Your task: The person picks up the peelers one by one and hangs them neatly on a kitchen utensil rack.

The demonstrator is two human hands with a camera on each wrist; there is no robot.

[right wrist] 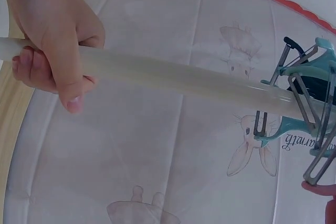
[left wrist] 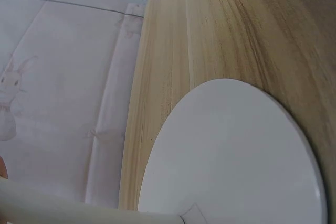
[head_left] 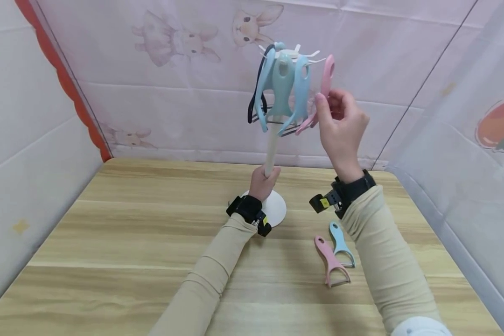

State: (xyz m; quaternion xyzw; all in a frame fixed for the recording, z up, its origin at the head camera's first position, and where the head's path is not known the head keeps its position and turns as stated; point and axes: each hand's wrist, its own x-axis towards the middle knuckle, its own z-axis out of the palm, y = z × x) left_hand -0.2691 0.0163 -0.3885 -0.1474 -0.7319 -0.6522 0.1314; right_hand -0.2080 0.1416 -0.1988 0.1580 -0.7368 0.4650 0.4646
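Note:
My left hand [head_left: 262, 183] grips the white pole [head_left: 272, 144] of an upright stand, low above its round base [head_left: 277, 210]. In the right wrist view the thumb and fingers of that left hand wrap the pole. At the stand's top, my right hand [head_left: 344, 121] pinches a pink peeler [head_left: 327, 74] between thumb and fingers, its holed handle end upward, right at the white hooks [head_left: 312, 54]. Around the hooks hang a teal peeler [head_left: 282, 98], light blue peelers [head_left: 301, 93] and a black peeler [head_left: 250, 112], blades down.
On the wooden table [head_left: 130, 242], a pink peeler [head_left: 329, 256] and a blue peeler [head_left: 339, 240] lie side by side below the right forearm. A rabbit-print cloth [head_left: 185, 126] hangs behind the table, close behind the stand.

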